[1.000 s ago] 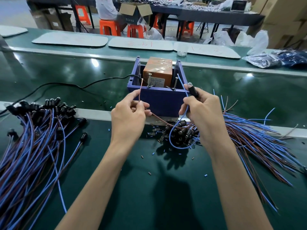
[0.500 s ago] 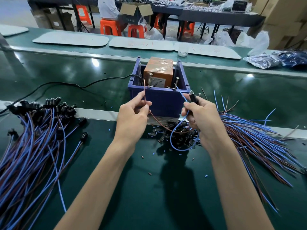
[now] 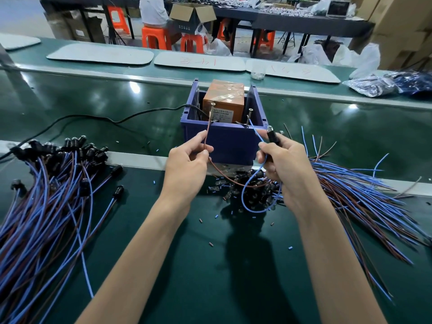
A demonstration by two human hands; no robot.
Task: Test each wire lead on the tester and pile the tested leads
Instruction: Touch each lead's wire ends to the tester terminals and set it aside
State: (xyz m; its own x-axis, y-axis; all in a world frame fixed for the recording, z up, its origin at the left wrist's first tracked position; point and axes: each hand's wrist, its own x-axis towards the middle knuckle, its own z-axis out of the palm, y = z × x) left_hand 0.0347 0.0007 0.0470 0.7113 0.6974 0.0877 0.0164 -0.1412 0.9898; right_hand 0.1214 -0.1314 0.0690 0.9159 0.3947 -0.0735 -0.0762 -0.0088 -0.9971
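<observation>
Where the green surface [image 3: 210, 281] lies nearest the camera, two bare forearms [image 3: 145, 242] reach forward over it, with short cut bits of insulation [image 3: 216, 216] scattered between them. To the left a big pile of leads [image 3: 46, 206] fans across the surface, blue and brown wires running toward the near edge and black heads at the far end. To the right a second pile [image 3: 362, 202] spreads outward, its black heads heaped [image 3: 247, 190] at the middle of the surface.

Above that heap one wire lead [image 3: 271, 140] is held up. The left hand [image 3: 187, 167] pinches the lead's brown wire [image 3: 206, 136] between thumb and forefinger. The right hand [image 3: 287, 169] is closed round the lead's black head [image 3: 272, 135], which stands up out of the fist, and its thumb and forefinger pinch the blue wire [image 3: 257, 134]. The blue slack hangs in a loop under the hand.

Just beyond stands the tester [image 3: 224, 146]: a blue bin [image 3: 233, 153] holding an orange-brown box [image 3: 224, 101] and two upright metal posts. The brown wire's tip ends at the left post [image 3: 212, 111] and the blue wire's tip at the right post [image 3: 249, 115]; whether they touch cannot be told. A black cable [image 3: 117, 120] runs from the bin away to the left.

Farther off lie pale mats [image 3: 100, 54], a clear cup [image 3: 258, 72] and plastic bags [image 3: 374, 85], then orange stools [image 3: 154, 38] and dark tables [image 3: 304, 22].
</observation>
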